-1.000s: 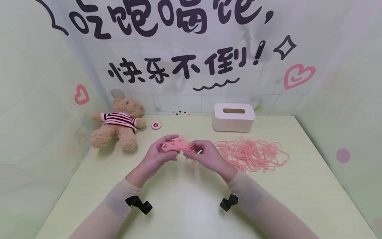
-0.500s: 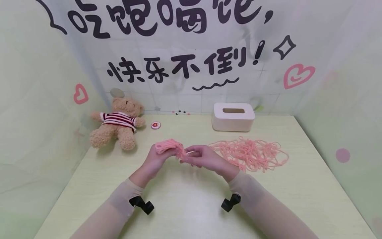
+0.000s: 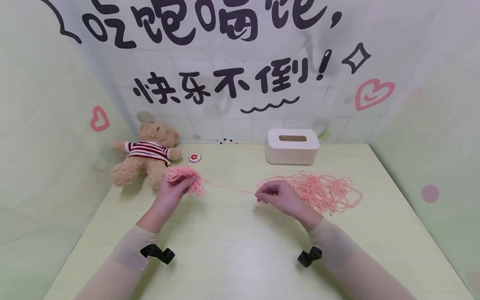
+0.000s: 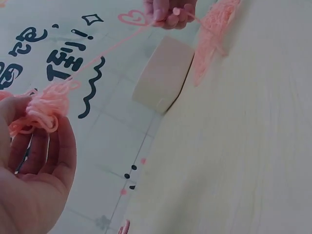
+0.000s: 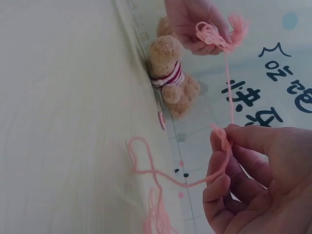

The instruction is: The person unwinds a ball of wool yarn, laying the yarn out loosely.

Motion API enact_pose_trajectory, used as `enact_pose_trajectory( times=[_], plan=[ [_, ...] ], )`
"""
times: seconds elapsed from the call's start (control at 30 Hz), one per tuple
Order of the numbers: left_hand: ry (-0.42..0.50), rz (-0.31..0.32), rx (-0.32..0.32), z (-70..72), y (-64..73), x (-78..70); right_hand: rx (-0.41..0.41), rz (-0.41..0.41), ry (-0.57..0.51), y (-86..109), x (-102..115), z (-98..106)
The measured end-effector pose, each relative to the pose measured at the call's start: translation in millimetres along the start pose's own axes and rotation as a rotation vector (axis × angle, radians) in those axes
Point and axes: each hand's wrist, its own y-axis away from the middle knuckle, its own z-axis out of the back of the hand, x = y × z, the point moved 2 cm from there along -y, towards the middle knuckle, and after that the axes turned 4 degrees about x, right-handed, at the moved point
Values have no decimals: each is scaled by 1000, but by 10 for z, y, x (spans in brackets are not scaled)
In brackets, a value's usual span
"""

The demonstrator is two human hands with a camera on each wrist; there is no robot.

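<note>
My left hand (image 3: 170, 192) grips a bundle of pink yarn (image 3: 183, 173) between thumb and fingers, with loops and loose ends sticking out. From the bundle a single strand (image 3: 228, 187) runs taut to my right hand (image 3: 283, 198), whose thumb and index finger pinch it. In the right wrist view, slack yarn (image 5: 183, 184) also trails from the right fingers down towards the table. A loose tangle of pink yarn (image 3: 322, 191) lies on the table behind and to the right of that hand, which partly hides it.
At the back left a teddy bear (image 3: 148, 154) in a striped sweater leans by the wall. A small round flower badge (image 3: 195, 157) lies right of it. A white tissue box (image 3: 292, 146) stands at the back behind the tangle. Fabric walls enclose the table (image 3: 240, 258).
My hands, close together at the yarn bundle before, have moved apart. The left went left with the bundle, the right went right, and a strand is now stretched between them.
</note>
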Motion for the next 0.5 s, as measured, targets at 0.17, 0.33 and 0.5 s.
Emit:
enact_pose_trajectory(
  times=[0.17, 0.33, 0.5],
  plan=[
    [-40, 29, -93, 238, 24, -91, -17, -38, 113, 173, -137, 203],
    [-35, 46, -174, 438, 61, -194, 17, -129, 187, 355, -296, 409],
    [120, -17, -249, 522, 48, -266, 154, -175, 236, 509, -365, 587]
  ],
)
